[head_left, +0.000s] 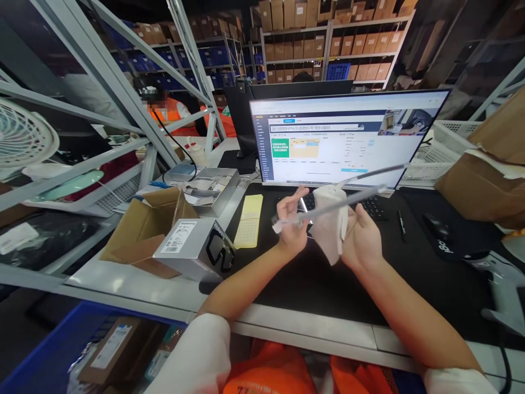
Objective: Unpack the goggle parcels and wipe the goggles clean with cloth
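In front of the monitor, both my hands hold up a blurred item with long thin grey arms [353, 198], which looks like a pair of glasses. A white, soft-looking wrap or cloth [328, 219] hangs round its middle. My left hand [293, 227] is closed with bent fingers on the left end of a grey arm. From the right, my right hand [363, 235] grips the white wrap; its fingertips are partly hidden behind it. Left of my forearm stands a silver-grey printed box [180, 257] with goggles pictured on its side, next to an open brown carton [139, 230].
A lit monitor [320, 158] stands behind a keyboard [373, 208]. Yellow label sheets [249, 221], a pen [401, 225], a mouse [438, 227] and a handheld scanner [506, 290] lie around. Brown packages [476, 186] crowd the right; a metal frame [135, 137] and fan [24, 131] the left.
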`<control>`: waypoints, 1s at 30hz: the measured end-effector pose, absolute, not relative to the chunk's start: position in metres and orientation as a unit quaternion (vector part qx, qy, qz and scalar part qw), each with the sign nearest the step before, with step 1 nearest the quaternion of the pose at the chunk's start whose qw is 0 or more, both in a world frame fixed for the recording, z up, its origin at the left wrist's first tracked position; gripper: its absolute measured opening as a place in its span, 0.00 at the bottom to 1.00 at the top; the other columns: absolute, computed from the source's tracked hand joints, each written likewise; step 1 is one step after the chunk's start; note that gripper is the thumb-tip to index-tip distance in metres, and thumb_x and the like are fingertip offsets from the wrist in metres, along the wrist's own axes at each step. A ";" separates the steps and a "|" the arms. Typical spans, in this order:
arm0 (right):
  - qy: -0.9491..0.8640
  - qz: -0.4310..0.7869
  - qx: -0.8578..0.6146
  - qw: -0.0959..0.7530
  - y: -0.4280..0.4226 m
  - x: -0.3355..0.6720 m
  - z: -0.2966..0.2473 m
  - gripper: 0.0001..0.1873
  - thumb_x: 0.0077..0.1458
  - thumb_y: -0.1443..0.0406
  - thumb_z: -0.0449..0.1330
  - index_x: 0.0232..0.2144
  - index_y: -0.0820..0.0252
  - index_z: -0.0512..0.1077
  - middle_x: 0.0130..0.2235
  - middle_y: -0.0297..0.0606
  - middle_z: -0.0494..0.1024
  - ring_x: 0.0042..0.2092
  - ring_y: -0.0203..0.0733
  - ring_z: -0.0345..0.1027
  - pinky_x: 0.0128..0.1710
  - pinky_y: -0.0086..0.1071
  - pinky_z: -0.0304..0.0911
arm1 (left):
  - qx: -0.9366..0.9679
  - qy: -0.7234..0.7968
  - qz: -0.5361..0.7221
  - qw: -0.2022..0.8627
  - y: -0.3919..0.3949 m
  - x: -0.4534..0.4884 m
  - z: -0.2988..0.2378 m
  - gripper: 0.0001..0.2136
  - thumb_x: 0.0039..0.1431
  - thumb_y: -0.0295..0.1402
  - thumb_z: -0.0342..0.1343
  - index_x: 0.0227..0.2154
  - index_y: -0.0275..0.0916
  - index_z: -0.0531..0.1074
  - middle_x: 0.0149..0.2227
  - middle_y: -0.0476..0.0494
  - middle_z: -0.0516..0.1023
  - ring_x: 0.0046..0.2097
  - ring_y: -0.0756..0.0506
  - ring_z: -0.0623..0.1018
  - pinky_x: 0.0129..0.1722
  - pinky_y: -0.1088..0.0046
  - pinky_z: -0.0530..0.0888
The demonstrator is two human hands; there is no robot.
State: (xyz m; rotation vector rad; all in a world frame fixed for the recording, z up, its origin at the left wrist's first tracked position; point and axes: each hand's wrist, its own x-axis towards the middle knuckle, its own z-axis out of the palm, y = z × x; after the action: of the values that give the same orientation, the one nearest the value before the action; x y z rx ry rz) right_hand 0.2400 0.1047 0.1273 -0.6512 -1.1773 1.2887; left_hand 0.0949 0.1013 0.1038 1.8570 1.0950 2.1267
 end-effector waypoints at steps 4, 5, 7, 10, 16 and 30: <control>-0.530 0.593 -0.217 0.567 0.067 0.225 0.138 0.30 0.69 0.51 0.41 0.42 0.59 0.80 0.42 0.46 0.84 0.58 0.54 0.72 0.65 0.53 0.61 | 0.614 0.350 0.705 0.061 0.094 0.107 0.099 0.25 0.69 0.58 0.40 0.56 0.45 0.56 0.56 0.31 0.76 0.67 0.39 0.70 0.64 0.49 0.71; -0.517 0.615 -0.213 0.556 0.062 0.223 0.138 0.26 0.68 0.52 0.46 0.41 0.59 0.80 0.41 0.45 0.84 0.58 0.54 0.73 0.65 0.52 0.61 | 0.614 0.341 0.709 0.065 0.093 0.108 0.098 0.24 0.69 0.58 0.41 0.55 0.45 0.59 0.56 0.32 0.76 0.68 0.39 0.69 0.65 0.48 0.70; -0.457 0.674 -0.227 0.534 0.057 0.222 0.140 0.16 0.62 0.55 0.56 0.39 0.57 0.80 0.40 0.41 0.84 0.56 0.54 0.75 0.65 0.51 0.63 | 0.613 0.315 0.720 0.082 0.094 0.105 0.099 0.22 0.69 0.56 0.46 0.53 0.44 0.63 0.57 0.34 0.76 0.69 0.38 0.67 0.66 0.47 0.68; -0.330 0.739 -0.258 0.528 0.060 0.230 0.147 0.13 0.53 0.61 0.62 0.41 0.55 0.80 0.42 0.38 0.84 0.55 0.55 0.76 0.63 0.50 0.66 | 0.594 0.288 0.742 0.117 0.097 0.100 0.097 0.21 0.67 0.53 0.53 0.52 0.44 0.69 0.62 0.34 0.71 0.69 0.37 0.66 0.67 0.50 0.65; -0.254 0.753 -0.248 0.555 0.066 0.239 0.156 0.16 0.60 0.56 0.56 0.44 0.54 0.80 0.47 0.39 0.83 0.59 0.54 0.72 0.62 0.54 0.67 | 0.593 0.301 0.737 0.122 0.099 0.100 0.092 0.25 0.64 0.57 0.55 0.52 0.43 0.72 0.68 0.31 0.62 0.68 0.35 0.67 0.65 0.52 0.68; -0.250 0.781 -0.289 0.493 0.066 0.241 0.156 0.16 0.60 0.57 0.55 0.42 0.56 0.79 0.43 0.42 0.84 0.57 0.54 0.74 0.62 0.55 0.67 | 0.625 0.268 0.724 0.121 0.098 0.100 0.088 0.25 0.63 0.57 0.56 0.55 0.45 0.72 0.69 0.34 0.61 0.70 0.36 0.65 0.68 0.50 0.65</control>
State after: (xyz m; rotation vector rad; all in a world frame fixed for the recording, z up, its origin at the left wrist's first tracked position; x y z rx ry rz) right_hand 0.2413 0.0662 0.1561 -0.7021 -0.6076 1.8958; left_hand 0.1001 0.0979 0.0879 1.8245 0.7819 2.1135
